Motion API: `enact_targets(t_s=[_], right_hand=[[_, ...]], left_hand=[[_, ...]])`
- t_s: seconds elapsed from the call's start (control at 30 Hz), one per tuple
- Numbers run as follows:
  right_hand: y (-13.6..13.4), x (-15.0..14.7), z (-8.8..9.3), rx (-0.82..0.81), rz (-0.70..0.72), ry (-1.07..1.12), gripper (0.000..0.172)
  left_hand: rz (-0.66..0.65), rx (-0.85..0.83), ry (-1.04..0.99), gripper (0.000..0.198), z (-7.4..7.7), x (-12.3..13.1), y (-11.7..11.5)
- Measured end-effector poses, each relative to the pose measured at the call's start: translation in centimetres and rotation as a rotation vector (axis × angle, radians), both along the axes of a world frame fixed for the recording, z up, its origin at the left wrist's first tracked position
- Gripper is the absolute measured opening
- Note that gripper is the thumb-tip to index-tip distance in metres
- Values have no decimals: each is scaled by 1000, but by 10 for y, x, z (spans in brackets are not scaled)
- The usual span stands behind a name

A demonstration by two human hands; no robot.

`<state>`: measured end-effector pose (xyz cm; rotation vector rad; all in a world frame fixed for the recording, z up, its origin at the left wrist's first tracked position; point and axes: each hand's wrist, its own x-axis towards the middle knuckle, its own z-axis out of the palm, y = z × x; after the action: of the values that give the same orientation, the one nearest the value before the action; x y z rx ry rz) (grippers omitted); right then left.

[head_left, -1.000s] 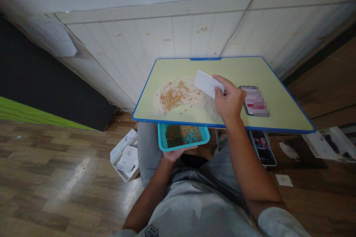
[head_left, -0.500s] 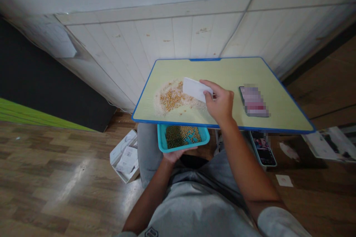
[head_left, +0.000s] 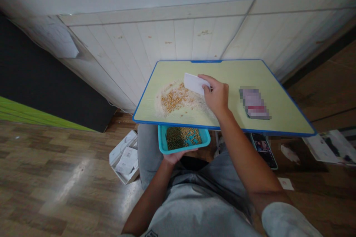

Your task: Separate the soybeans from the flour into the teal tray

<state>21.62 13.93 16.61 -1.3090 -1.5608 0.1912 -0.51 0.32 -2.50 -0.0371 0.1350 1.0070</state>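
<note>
My right hand [head_left: 216,95] pinches a white card [head_left: 193,83] and holds it over the far right edge of a pile of white rice and yellow beans [head_left: 175,97] on the blue-rimmed table [head_left: 283,109]. My left hand [head_left: 175,156] grips a teal tray [head_left: 205,139] from below, held just under the table's near edge. The tray holds green and yellow beans [head_left: 182,137].
A phone [head_left: 253,103] lies on the table's right side. On the wooden floor are a second phone [head_left: 264,149] under the table, an open white box [head_left: 124,156] at the left, and papers [head_left: 330,148] at the right. A white panelled wall stands behind the table.
My right hand moved the white card leftward and slightly away, from the table's middle to the rice pile's edge. The left hand and tray stayed put.
</note>
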Motion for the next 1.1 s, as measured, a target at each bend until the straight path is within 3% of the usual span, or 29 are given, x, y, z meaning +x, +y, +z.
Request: enact_targets(t_s=[0.33,0.63,0.9,1.1], right_hand=[[0,3,5,9,130,97,47],[47,-1,21,-16,73,-28,49],[65,-7,7,-51,80,-12,49],[70,-4,-1,-56,168,90,48]], left_hand=[[4,9,3,82,-2,0,0],[11,-23,10,77,0,0,-1],[21,8,46,73,12,4,-1],[26,53,41,75,22,7,-1]])
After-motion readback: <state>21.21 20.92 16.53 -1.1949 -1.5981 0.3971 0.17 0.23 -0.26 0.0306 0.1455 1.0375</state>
